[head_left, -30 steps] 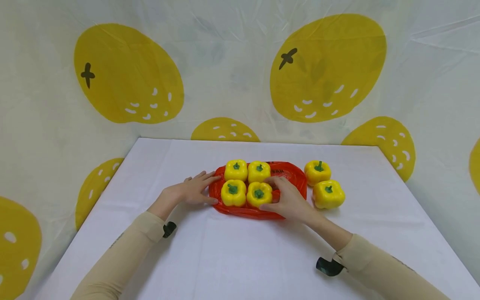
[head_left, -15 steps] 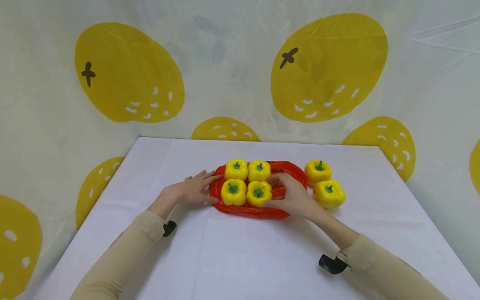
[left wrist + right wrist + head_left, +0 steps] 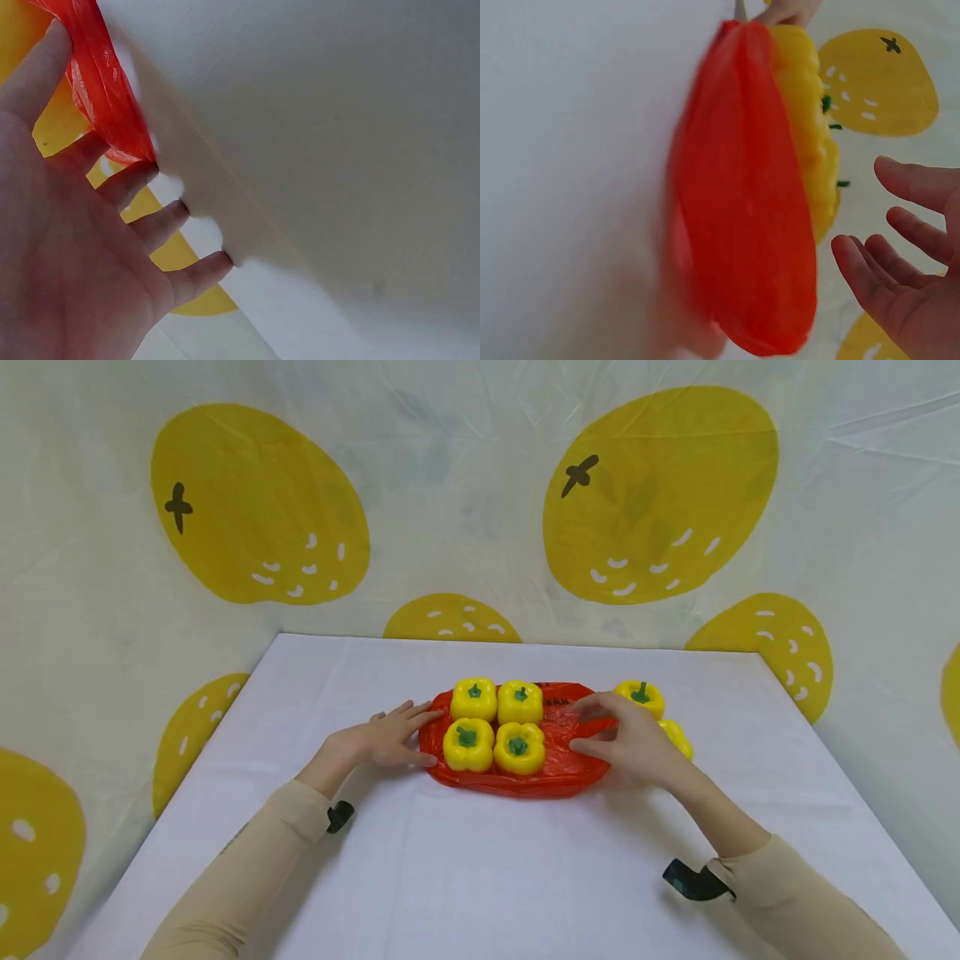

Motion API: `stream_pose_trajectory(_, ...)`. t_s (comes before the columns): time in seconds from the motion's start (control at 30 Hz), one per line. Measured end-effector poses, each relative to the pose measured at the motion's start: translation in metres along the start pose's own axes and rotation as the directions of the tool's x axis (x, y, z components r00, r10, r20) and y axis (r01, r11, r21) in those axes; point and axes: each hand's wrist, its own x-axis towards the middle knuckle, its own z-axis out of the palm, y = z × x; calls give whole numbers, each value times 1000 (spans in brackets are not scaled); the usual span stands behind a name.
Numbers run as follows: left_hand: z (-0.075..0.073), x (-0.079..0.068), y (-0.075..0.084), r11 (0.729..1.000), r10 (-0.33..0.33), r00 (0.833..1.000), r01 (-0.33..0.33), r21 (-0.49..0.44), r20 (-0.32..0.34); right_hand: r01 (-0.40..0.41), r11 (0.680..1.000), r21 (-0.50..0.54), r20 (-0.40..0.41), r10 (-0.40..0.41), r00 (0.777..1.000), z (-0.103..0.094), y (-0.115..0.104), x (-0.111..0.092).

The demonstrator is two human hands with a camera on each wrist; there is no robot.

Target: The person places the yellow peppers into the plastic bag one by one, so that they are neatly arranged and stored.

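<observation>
A red plastic bag (image 3: 558,768) lies flattened on the table, with several yellow bell peppers (image 3: 519,749) standing close together on its left and middle part, green stems up. My left hand (image 3: 390,739) rests at the bag's left end, fingers extended; the left wrist view shows its thumb and fingertips against the red plastic (image 3: 112,97). Over the bag's right end is my right hand (image 3: 637,739), its fingers spread and slightly bent, with nothing between them. It partly hides a front pepper (image 3: 677,739) right of the bag; another pepper (image 3: 642,697) is just behind.
A white cloth covers the table (image 3: 465,877). Behind and beside it hangs a pale curtain (image 3: 450,510) printed with large yellow fruit. A dark strap device (image 3: 697,881) sits at the right cuff, and a similar one (image 3: 340,817) at the left.
My right hand has moved away from the front right pepper on the bag, going right toward the two peppers beside it. The left hand and the peppers stay where they were.
</observation>
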Motion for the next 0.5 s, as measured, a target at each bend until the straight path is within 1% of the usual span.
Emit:
stream_pose_trajectory(0.17, 0, 0, 0, 1000, 3, 1000, -3, -5, 1, -6, 1000, -9, -37, 5, 999, -21, 4, -3)
stream_pose_trajectory(0.4, 0, -1, 1, 1000, 0, 1000, 0, 0, -3, -85, 996, -33, -75, 83, 994, -53, 10, -13)
stream_pose_trajectory(0.5, 0, -1, 1, 1000, 2, 1000, -2, -1, -1, -93, 995, -46, -99, 88, 991, -65, 16, -19)
